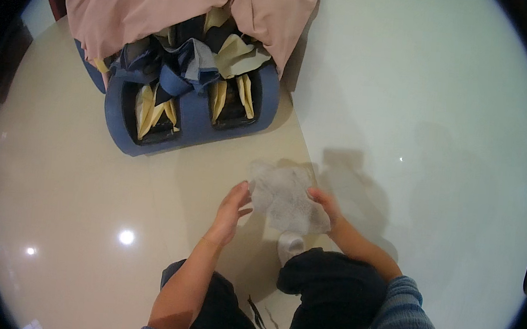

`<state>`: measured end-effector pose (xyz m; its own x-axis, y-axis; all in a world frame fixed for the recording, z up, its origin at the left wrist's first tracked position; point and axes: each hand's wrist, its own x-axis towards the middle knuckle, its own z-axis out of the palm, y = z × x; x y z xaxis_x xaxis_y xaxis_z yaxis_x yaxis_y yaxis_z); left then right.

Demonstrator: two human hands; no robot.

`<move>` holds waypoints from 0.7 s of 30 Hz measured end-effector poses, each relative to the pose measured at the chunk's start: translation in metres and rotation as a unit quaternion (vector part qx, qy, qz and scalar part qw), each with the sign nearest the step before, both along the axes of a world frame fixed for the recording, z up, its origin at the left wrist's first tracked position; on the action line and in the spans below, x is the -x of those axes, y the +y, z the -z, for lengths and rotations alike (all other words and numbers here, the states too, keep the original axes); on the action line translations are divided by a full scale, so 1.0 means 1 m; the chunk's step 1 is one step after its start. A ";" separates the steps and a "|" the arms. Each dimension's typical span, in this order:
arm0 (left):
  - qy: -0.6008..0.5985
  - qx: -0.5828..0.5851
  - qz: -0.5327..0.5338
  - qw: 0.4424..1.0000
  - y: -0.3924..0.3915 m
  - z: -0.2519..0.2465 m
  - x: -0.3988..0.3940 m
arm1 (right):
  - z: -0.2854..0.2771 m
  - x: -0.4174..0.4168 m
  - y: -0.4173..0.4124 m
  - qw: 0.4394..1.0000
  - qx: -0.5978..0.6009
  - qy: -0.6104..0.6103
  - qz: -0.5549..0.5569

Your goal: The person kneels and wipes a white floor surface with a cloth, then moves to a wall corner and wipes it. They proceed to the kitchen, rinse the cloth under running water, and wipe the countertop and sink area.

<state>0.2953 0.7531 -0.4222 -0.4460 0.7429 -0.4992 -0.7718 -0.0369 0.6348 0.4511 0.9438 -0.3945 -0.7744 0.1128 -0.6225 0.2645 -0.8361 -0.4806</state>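
Observation:
A thin, whitish see-through cloth [295,204], like a non-woven wipe, hangs spread above the floor in front of my knees. My right hand [325,204] grips its right edge, with the thumb on top and the other fingers hidden beneath. At the cloth's left edge, my left hand [232,208] has its fingers apart. Whether those fingertips touch the cloth cannot be told. Parts of the cloth are blurred. Just below it shows my foot in a white covering [291,247].
Ahead stands a blue padded leg rest [192,128], apparently of a massage chair, with two wells holding yellowish fabric flaps [220,101]. Loose blue and grey fabric [192,66] lies over its top. A pink cover [164,8] drapes behind. Glossy beige tiles [72,172] meet a pale surface [451,202] at right.

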 end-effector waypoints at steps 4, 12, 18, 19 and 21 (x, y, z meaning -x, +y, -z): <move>0.346 0.043 -0.020 0.937 0.004 -0.005 0.002 | 0.007 0.001 -0.008 0.988 -0.125 0.049 -0.075; 0.327 0.011 -0.057 0.943 0.014 0.009 0.016 | 0.020 0.029 -0.003 0.990 -0.076 -0.095 -0.077; -0.077 -0.168 0.034 0.982 0.011 -0.009 0.024 | 0.022 0.039 -0.012 0.899 -0.393 -0.041 -0.187; -0.098 -0.160 0.048 0.981 0.010 -0.012 0.025 | 0.017 0.043 -0.017 0.856 -0.478 -0.005 -0.199; -0.122 -0.142 0.074 0.979 0.006 -0.021 0.026 | 0.001 0.059 -0.019 0.743 -0.603 0.069 -0.284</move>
